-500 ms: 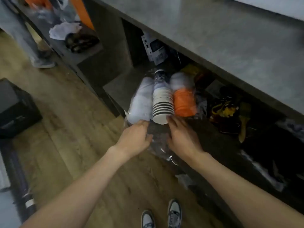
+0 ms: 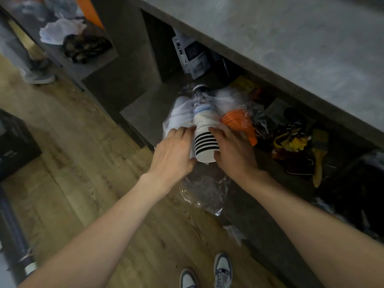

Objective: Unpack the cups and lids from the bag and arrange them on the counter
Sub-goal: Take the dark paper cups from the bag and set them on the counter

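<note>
Hands: the left hand (image 2: 176,150) and right hand (image 2: 232,150) are set close together, curved round either side of the striped cup stack (image 2: 205,142), which is clamped between them.
Task items: the stack is held low in front of the lower shelf (image 2: 141,113), well below the counter (image 2: 291,38). A white stack (image 2: 178,113), lids or cups, is seen at its 10 o'clock and orange cups (image 2: 239,123) at 2 o'clock, all bundled in the clear plastic bag (image 2: 204,192).
Bag: the loose film hangs at 6 o'clock. Whether the film covers the striped end cannot be told.
Risk, slip: nested cups may be parted if only the lower ones are pulled, since the film is slick.
Risk, spill: the two side stacks are judged likely to drop out once the middle one is drawn free.
Risk, snag: the film could be caught on the shelf clutter.
Surroundings: a paintbrush (image 2: 319,154) and yellow item (image 2: 295,141) lie at 3 o'clock, a printed carton (image 2: 191,57) at 12.
Obstruction: the counter edge overhangs the lift path.
Floor: the person's shoes (image 2: 222,271) are seen at 6 o'clock.
</note>
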The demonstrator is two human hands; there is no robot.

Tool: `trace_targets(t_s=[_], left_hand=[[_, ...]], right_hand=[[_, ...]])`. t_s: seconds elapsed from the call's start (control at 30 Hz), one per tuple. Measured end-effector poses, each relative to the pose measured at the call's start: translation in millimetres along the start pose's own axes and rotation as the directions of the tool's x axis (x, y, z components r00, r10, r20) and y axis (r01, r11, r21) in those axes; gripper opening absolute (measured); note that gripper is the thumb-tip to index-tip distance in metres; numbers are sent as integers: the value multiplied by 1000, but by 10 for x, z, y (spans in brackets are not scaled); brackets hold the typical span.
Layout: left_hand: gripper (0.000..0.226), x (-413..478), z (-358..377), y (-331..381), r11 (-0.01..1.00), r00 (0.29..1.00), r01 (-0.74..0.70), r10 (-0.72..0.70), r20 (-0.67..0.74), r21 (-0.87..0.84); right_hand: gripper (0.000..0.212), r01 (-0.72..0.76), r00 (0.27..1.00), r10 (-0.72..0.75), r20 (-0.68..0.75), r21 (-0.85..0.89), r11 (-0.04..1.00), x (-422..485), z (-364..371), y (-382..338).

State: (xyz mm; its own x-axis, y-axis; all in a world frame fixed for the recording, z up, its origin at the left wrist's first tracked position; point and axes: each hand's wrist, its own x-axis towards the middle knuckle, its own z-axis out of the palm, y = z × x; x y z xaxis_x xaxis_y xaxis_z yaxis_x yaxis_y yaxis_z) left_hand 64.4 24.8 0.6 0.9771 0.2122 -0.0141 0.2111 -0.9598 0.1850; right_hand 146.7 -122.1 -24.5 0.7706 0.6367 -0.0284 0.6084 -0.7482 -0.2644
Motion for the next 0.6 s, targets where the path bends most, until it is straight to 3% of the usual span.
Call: trace_targets(t_s=[0.13,0.33,0.47,0.6], left_hand=[[72,-12,12,-15,1000,1000,-22,22,-5,-14],[88,-16,52,22,996,994,-91,89,61,17],[84,-65,69,39,994,988,-112,109,108,14],[99,-106,73,47,989,980,-142,134,145,41]], right_hand=[[57,-21,998,25,-50,84,996,-28,7,41],[53,-43,995,54,-84,127,991,-253,-60,1],[54,-90,995,96,-21,218,972,-354,-64,-11],[52,-80,997,81,9,292,953,-463,-58,-17]])
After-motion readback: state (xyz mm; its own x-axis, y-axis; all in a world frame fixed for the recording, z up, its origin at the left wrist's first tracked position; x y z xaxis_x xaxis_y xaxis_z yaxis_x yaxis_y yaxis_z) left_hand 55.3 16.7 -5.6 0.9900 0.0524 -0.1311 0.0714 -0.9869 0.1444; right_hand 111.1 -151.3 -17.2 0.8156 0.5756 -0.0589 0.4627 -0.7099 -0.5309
